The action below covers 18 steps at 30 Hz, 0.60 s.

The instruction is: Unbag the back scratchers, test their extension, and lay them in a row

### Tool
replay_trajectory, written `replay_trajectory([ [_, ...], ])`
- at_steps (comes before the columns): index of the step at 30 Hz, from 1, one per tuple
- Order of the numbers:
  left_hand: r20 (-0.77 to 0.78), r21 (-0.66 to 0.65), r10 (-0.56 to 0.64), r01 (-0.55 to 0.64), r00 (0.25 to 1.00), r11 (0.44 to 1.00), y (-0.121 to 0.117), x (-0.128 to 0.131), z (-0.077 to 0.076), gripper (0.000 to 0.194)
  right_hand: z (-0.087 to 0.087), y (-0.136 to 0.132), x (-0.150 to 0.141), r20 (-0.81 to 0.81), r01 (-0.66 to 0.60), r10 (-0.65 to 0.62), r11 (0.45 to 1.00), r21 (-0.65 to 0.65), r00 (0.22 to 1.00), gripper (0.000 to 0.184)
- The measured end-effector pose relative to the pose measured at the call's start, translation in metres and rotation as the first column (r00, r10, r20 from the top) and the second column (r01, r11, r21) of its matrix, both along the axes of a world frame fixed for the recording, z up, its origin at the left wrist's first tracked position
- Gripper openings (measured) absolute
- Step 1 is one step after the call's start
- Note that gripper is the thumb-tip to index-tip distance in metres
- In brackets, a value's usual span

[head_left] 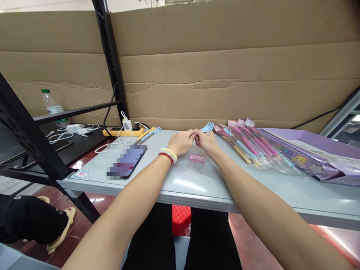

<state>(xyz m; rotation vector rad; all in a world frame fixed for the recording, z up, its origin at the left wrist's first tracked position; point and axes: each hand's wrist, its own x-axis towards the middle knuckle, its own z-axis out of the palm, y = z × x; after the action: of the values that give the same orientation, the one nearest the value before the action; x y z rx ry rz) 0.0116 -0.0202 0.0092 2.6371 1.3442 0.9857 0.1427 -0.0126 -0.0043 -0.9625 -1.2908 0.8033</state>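
Note:
My left hand (180,142) and my right hand (206,141) meet above the grey table, fingers pinched together. Between them they hold a back scratcher whose light blue hand-shaped head (207,127) sticks out beyond my right hand. Most of its shaft is hidden by my fingers; a bit of blue shows beside my left wrist. Just below my hands lies a clear plastic bag with a pink printed header (196,158). Left of my hands, yellow and blue back scratchers (148,135) lie side by side. To the right is a pile of bagged back scratchers (250,144) with pink, blue and yellow handles.
A phone (128,161) lies on the table's left part, near a yellow power strip (123,131) with white cables. At the right stands a purple box (303,150) with plastic packaging. A black shelf post (111,56) and cardboard wall (210,67) rise behind. Another person's leg (33,219) shows lower left.

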Motion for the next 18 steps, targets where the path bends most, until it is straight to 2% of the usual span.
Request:
replay_trajectory([
  [4,0.013,-0.025,0.027,-0.027,1.000,0.999,-0.002,0.006,0.003,0.033,-0.001,0.005,0.002,0.000,0.099,-0.099,0.994,0.045,0.995,0.032],
  [10,-0.026,-0.028,0.040,-0.041,0.999,0.999,-0.004,0.007,0.007,0.035,0.010,0.005,0.014,-0.133,0.077,-0.078,0.997,-0.011,0.988,0.027],
  [14,-0.106,-0.023,0.051,-0.053,0.993,0.998,-0.003,0.002,0.008,0.035,0.017,0.008,0.044,-0.311,0.208,-0.209,0.977,-0.037,0.927,0.027],
  [18,-0.166,-0.027,0.031,-0.036,0.986,0.999,-0.004,-0.001,0.009,0.035,0.021,0.009,0.074,-0.386,0.351,-0.335,0.936,-0.032,0.859,0.029],
])
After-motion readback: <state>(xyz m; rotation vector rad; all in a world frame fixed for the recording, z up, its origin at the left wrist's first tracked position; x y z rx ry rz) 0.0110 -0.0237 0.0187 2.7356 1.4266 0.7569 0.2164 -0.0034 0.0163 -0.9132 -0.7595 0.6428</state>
